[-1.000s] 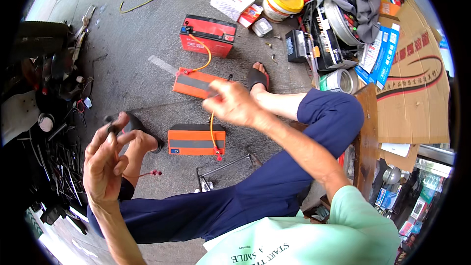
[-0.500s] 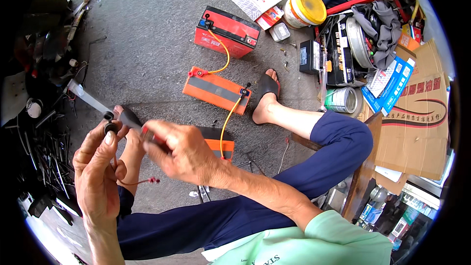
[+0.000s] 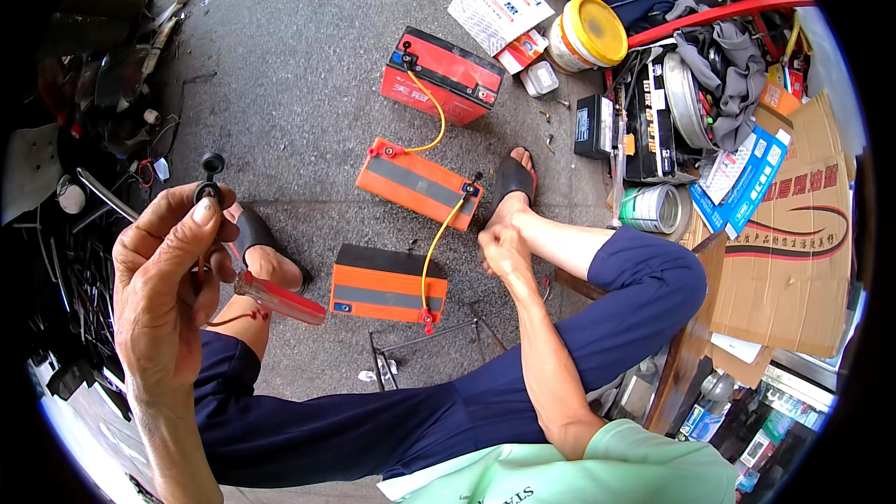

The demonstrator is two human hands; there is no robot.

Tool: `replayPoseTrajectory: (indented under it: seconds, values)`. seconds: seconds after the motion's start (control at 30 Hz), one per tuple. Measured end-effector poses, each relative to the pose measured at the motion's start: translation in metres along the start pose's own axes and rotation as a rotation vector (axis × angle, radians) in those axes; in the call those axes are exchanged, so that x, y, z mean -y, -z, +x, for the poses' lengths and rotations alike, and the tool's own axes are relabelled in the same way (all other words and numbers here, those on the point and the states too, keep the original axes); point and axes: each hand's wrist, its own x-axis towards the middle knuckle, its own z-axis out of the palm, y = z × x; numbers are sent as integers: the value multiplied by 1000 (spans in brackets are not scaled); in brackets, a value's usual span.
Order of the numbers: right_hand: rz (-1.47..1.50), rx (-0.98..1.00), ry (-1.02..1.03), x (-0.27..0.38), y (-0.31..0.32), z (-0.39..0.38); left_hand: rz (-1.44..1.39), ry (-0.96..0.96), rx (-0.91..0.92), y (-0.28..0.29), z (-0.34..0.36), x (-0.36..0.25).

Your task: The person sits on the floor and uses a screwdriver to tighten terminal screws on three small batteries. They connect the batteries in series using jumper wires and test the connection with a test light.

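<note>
While the person sat with knees apart, a big brown cardboard sheet (image 3: 784, 252) stood off to the right, and three batteries lay on the floor between the feet: a red one (image 3: 439, 77) farthest off, an orange one (image 3: 419, 183) in the middle, another orange one (image 3: 390, 289) nearest. Beyond the right foot was a yellow-lidded bucket (image 3: 581, 35). Two yellow cables (image 3: 443, 121) linked the batteries in a row. The left hand (image 3: 161, 294) was raised over the left foot, thumb and forefinger pinching a small load; the right hand (image 3: 507, 250) was curled beside the right shin, and I couldn't tell whether it held anything. A red-and-clear tool handle (image 3: 280, 299) stuck out beneath the left fingers, and a round black piece (image 3: 213, 163) showed just above the fingertips.
</note>
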Motion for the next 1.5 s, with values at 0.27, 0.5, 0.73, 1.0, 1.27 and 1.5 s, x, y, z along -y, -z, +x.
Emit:
replayPoseTrajectory:
  seconds: [0.27,0.5,0.73,1.0,1.27,1.5]
  values:
    - [359,353,-231,3,-87,28,3,57,26,2,9,1]
    - [-130,322,94,5,-112,30,11,129,-62,12,10,3]
    - [-304,192,354,16,-134,38,-44,107,-150,1,13,-1]
    - [-216,117,199,-1,-133,42,30,80,-19,9,11,-3]
    - [-277,198,-209,-27,-66,25,166,42,67,0,1,-8]
    - [-129,-349,391,56,45,8,37,16,206,-11,-11,-20]
